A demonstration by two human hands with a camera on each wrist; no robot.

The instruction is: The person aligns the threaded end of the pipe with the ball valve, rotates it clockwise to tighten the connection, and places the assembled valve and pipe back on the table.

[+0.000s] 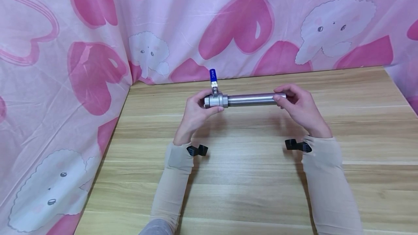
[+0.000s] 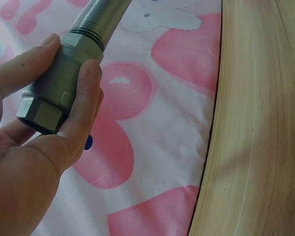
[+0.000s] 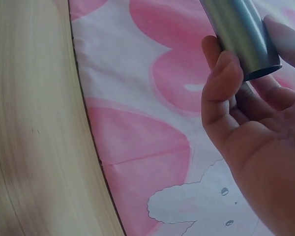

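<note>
Held level above the table in the head view is a steel ball valve (image 1: 215, 100) with a blue lever handle (image 1: 213, 76) pointing away from the person. A smooth metal pipe (image 1: 251, 99) joins the valve's right end, and its threads (image 2: 88, 30) show at the joint in the left wrist view. My left hand (image 1: 194, 113) grips the valve body between thumb and fingers. At the pipe's far end, my right hand (image 1: 302, 108) pinches the tube with thumb and fingertips. The pipe's end rim (image 3: 263, 72) shows in the right wrist view.
A light wood table (image 1: 241, 177) lies beneath both hands. Pink cloth (image 1: 186, 21) with hearts and white cartoon animals hangs along its back and left sides. Black wrist mounts (image 1: 197, 150) stick out from the sleeves.
</note>
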